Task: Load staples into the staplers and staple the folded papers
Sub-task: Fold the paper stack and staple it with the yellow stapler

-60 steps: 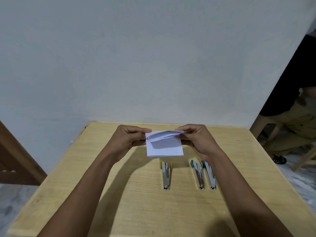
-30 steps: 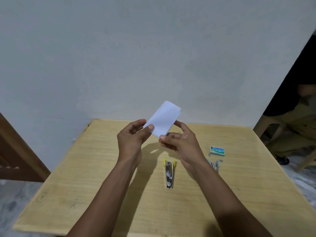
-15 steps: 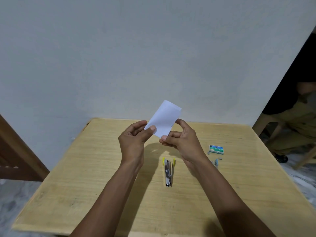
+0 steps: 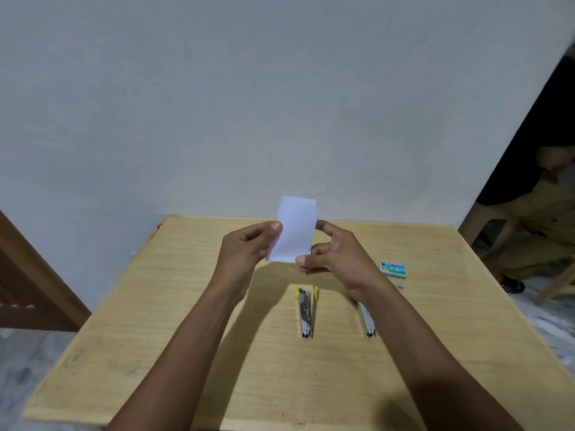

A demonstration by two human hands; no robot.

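Hanging upright above the desk [image 4: 155, 321], the folded paper [image 4: 295, 231] is pinched at one edge by the left hand [image 4: 245, 247] and at its lower corner by the right hand [image 4: 339, 253], both with fingers curled onto it. If one hand lets go to reach the yellow-ended stapler [image 4: 306, 312] lying below them, so light a pinch may let the layers slide or spring apart. Whether that stapler, or the second stapler [image 4: 367, 321] half hidden under the right wrist, holds staples cannot be told; the staple box [image 4: 393, 269] lies just right of the right hand.
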